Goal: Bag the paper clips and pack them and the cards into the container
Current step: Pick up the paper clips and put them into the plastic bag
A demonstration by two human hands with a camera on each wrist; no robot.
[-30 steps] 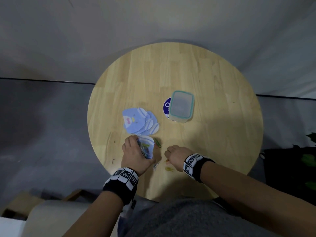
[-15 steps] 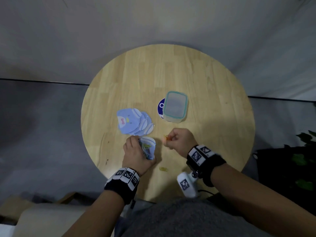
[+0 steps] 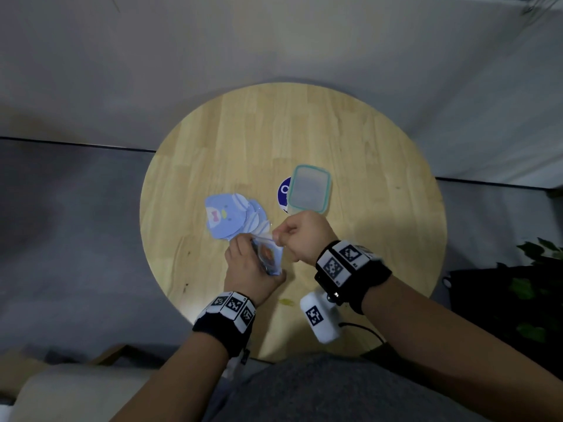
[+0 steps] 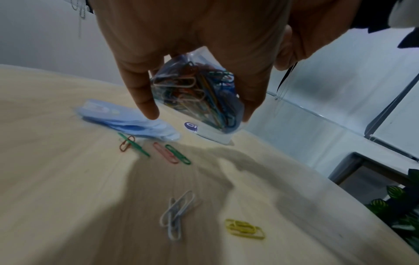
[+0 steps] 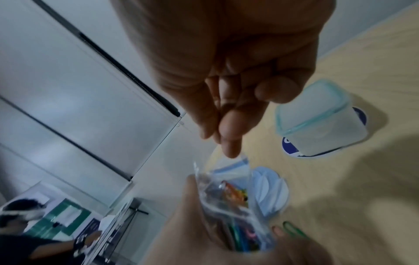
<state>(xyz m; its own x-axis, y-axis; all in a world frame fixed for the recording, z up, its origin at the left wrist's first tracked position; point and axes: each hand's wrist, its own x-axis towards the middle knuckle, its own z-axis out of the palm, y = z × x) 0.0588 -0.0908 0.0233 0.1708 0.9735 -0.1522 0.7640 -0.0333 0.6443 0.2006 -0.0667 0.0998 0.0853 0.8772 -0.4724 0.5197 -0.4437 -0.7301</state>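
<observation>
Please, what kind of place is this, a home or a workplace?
Probably an office or lab room, though I am not sure. A round wooden table stands before plain grey-white walls, glass partitions with dark frames show at the side, and a leafy green plant is nearby.

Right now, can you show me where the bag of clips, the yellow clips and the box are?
bag of clips (image 4: 199,93), left wrist view, on its clear middle.
yellow clips (image 4: 244,231), left wrist view, on the wire loops.
box (image 3: 309,190), head view, on its closed lid.
</observation>
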